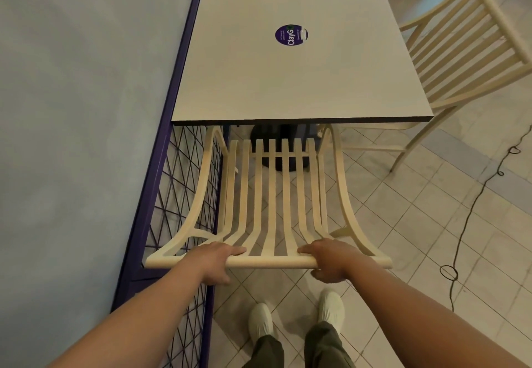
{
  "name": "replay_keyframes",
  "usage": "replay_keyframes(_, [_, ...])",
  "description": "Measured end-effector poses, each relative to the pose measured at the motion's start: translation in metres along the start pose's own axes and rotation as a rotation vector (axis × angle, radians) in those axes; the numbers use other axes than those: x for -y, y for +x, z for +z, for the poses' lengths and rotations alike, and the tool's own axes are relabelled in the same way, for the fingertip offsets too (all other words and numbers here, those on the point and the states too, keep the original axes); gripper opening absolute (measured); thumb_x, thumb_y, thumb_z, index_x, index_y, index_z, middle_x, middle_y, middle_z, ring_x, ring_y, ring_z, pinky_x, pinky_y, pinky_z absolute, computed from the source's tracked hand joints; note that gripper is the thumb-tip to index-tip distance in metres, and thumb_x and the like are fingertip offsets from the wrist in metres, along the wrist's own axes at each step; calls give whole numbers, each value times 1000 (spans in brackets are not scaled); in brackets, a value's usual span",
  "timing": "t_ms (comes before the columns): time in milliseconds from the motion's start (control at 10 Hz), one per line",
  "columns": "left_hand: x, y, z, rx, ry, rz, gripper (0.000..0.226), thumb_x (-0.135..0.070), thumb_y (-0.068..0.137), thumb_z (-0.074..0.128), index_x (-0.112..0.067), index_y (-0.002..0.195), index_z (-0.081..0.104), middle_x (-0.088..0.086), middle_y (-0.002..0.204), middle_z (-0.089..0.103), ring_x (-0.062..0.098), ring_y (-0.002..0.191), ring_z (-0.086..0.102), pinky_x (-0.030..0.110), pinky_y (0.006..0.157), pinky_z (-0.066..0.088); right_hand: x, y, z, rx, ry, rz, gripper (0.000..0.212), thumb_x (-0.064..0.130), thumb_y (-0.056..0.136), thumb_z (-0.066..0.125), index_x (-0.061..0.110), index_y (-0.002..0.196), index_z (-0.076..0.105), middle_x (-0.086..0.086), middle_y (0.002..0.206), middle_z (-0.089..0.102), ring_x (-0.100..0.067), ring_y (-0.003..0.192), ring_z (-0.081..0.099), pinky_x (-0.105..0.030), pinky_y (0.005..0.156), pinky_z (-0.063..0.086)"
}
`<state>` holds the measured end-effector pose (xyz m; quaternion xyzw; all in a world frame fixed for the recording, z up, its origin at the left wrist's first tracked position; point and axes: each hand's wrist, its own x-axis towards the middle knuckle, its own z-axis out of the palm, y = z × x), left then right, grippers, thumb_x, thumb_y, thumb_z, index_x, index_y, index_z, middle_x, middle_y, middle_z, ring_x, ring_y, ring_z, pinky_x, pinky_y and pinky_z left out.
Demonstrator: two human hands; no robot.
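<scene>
The cream chair [270, 195] stands pushed in at the near edge of the table [244, 74], its seat tucked under the top. I grasp its top rail with both hands: my left hand [214, 261] curls over the left part, my right hand [331, 258] over the right. A purple fence [172, 195] runs along its left; my shoes [260, 321] are just behind.
</scene>
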<state>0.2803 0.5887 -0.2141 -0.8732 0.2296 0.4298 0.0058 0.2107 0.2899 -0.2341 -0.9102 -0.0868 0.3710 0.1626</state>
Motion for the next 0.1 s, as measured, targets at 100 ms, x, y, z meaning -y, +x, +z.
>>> replay_keyframes(100, [-9, -4, -12, 19, -77, 30, 88, -63, 72, 69, -49, 149, 28, -9, 142, 47, 14, 120, 49, 39, 96, 44, 3, -1, -7, 50, 46, 25, 74, 60, 77, 65, 35, 143, 41, 5, 126, 58, -14, 102, 55, -37, 91, 46])
